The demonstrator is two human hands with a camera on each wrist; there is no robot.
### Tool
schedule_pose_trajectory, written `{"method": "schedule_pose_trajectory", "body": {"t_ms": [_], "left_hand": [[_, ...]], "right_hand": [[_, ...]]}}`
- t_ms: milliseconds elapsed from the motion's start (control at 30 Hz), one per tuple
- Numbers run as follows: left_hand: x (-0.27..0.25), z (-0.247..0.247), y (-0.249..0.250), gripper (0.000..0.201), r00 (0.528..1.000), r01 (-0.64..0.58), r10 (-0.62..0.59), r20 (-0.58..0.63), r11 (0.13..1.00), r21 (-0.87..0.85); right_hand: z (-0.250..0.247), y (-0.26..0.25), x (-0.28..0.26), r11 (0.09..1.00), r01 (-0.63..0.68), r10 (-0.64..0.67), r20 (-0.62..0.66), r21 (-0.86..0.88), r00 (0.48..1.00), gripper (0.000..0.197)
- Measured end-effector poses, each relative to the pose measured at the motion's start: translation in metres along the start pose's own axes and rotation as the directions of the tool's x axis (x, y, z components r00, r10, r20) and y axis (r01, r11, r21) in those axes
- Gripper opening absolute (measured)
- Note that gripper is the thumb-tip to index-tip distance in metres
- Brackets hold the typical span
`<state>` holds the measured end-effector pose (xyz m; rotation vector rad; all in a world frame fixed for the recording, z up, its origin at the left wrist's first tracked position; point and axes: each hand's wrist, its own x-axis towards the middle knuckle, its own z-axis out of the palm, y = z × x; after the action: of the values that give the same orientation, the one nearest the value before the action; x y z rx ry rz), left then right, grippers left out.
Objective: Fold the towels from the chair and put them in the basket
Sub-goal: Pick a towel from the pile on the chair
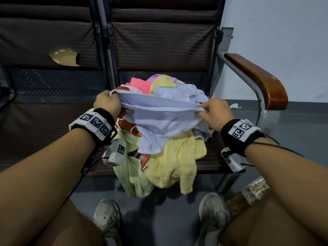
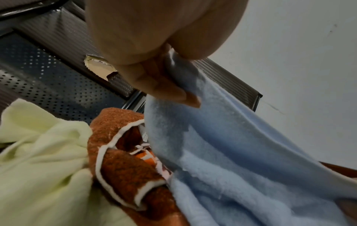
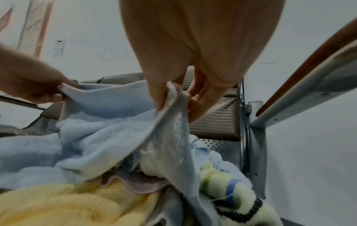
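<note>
Left hand (image 1: pixel 107 102) and right hand (image 1: pixel 215 112) each pinch a corner of the blue towel (image 1: pixel 159 125) above the chair (image 1: pixel 213 162) pile. Pull edge taut, lift clear; basket (image 1: pixel 248 197) prob. lower right.

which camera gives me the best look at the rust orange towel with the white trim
The left wrist view: the rust orange towel fills the lower middle, its white trim and nap clear, between the pale green towel and the light blue towel. The head view shows only small patches of it under the blue towel. The right wrist view does not show it.
</note>
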<state>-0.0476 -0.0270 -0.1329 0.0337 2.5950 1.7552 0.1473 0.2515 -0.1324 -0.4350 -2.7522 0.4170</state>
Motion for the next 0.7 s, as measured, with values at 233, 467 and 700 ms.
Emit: {"method": "schedule_pose_trajectory", "body": {"t_ms": [233,467,700], "left_hand": [[0.007,-0.002,0.004,0.046,0.993,0.094,-0.092,-0.077,0.995,0.029],[0.010,-0.018,0.005,0.024,0.998,0.064,-0.062,0.023,0.986,-0.152],[0.003,-0.037,0.061,0.025,0.982,-0.177,0.182,0.041,0.978,-0.109]], "right_hand": [[0.020,0.000,-0.008,0.988,-0.038,0.093,0.376,-0.150,0.922,0.049],[-0.007,0.002,0.002,0.938,-0.232,0.230,0.040,0.258,0.972,0.012],[-0.071,-0.020,0.022,0.989,-0.141,0.145,0.190,-0.032,0.971,0.022]]}}
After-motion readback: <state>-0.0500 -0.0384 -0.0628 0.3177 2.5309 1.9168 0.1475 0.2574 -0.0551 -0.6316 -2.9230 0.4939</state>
